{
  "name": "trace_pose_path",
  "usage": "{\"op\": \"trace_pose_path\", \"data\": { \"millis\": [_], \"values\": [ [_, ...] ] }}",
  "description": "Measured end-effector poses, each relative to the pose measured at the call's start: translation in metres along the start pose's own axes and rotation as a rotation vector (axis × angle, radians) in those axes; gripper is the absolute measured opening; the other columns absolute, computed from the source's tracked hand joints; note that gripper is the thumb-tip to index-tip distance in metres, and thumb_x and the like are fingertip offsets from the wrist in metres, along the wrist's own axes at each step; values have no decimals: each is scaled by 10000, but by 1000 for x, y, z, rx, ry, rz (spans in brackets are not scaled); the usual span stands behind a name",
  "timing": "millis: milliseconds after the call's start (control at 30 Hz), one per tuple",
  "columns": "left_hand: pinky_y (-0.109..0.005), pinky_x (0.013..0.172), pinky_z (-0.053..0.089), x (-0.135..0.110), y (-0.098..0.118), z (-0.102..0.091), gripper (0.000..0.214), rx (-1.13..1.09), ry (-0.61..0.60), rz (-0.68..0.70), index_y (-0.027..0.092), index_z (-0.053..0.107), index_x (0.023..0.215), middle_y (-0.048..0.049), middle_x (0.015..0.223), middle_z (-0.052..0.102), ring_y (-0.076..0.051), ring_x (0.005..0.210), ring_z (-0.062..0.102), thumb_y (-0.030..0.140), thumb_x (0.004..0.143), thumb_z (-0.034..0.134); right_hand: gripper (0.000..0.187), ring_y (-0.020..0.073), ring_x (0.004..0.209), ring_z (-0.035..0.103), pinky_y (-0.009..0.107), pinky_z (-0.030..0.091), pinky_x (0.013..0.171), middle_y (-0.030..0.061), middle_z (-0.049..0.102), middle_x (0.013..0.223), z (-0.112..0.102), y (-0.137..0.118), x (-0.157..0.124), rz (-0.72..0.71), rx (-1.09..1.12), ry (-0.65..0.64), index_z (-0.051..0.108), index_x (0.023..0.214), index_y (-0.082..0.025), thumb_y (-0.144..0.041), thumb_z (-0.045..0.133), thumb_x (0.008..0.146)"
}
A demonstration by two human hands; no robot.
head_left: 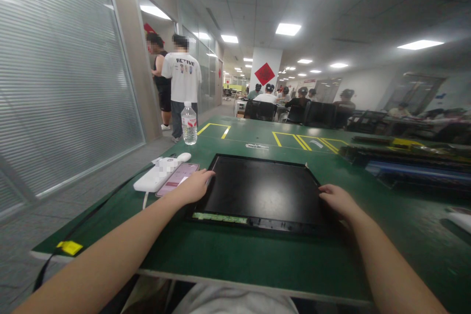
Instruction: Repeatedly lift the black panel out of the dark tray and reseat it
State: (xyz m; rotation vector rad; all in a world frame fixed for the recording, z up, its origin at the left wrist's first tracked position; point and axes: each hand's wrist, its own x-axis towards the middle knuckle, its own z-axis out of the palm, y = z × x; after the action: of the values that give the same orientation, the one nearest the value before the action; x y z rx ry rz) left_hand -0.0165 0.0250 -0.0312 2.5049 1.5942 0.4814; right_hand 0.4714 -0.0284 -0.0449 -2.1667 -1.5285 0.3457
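A black flat display panel point(261, 186) lies on the green table in front of me, screen side up. Along its near edge runs a strip of green circuit board point(220, 218). My left hand point(196, 185) grips the panel's left edge, thumb on the frame and the other fingers mostly hidden. On the opposite side my right hand point(338, 200) holds the right edge, its thumb at the rim and its lower fingers out of sight. Close beside my left hand lies a phone point(178, 180) with a lit screen.
A white power strip point(154, 175) with a cable sits left of the phone. A water bottle point(189, 125) stands at the green table's point(235, 250) far left. Dark panels point(415, 157) are piled at the right. Yellow tape point(294, 140) marks the far side. People stand and sit beyond.
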Motion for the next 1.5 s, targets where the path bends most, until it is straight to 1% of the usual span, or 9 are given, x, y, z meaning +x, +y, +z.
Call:
{"op": "trace_pose_path", "data": {
  "millis": [267,533,667,767,867,967,1167,1367,1500],
  "values": [
    [-391,1079,409,-1,4,-5,549,-36,-12,-42,123,642,1274,-160,1338,641,-276,1246,587,33,789,401,304,230,959,695,285,505,816,102,748,1048,2,1,1,7,9,-7,740,1024,-157,-207,602,757],
    [-353,1063,432,-1,4,-12,597,-307,70,-129,177,670,1201,-72,1277,686,-236,1210,609,28,670,442,297,235,955,696,290,508,807,104,745,1047,1,0,0,7,-13,3,744,1020,-167,-220,614,758],
    [-402,964,521,-1,5,-14,579,-591,117,-177,193,650,1198,-65,1199,718,-252,1111,662,72,666,456,288,237,969,690,292,505,817,107,741,1064,1,1,1,-4,-32,12,743,1015,-166,-223,622,760],
    [-360,820,593,-3,14,-20,584,-925,116,-227,192,607,1221,-74,1239,702,-247,1065,688,82,660,485,290,232,984,687,288,501,828,99,736,1077,2,2,2,7,-45,9,736,1028,-173,-224,620,767],
    [-319,712,615,-5,24,-25,555,-1110,139,-307,192,602,1168,-79,1272,686,-232,980,717,53,637,518,302,228,987,687,281,500,830,102,734,1082,2,2,2,18,-33,-6,725,1051,-163,-212,608,777],
    [-306,640,613,-4,28,-26,522,-1150,177,-385,195,610,1118,-74,1228,706,-213,854,738,37,627,529,283,231,975,690,279,502,813,97,741,1054,1,1,1,16,-32,-2,730,1030,-173,-213,613,775],
    [-280,634,572,3,21,-20,364,-1069,305,-488,180,639,1033,-55,987,753,-190,764,722,123,676,594,292,229,952,694,286,507,816,98,745,1026,3,2,1,12,-5,12,736,1019,-168,-202,608,759],
    [-259,549,520,7,15,-15,334,-1202,300,-578,192,618,1024,15,725,690,-150,568,654,138,695,640,301,228,934,696,292,513,816,91,748,1014,2,3,2,2,19,16,749,1001,-187,-208,630,725],
    [-250,514,521,8,14,-14,345,-1272,285,-579,189,598,1052,28,664,661,-148,533,650,125,717,647,288,217,938,697,271,507,798,89,747,1027,1,1,0,20,5,-2,733,1023,-176,-211,617,761]
  ]
}}
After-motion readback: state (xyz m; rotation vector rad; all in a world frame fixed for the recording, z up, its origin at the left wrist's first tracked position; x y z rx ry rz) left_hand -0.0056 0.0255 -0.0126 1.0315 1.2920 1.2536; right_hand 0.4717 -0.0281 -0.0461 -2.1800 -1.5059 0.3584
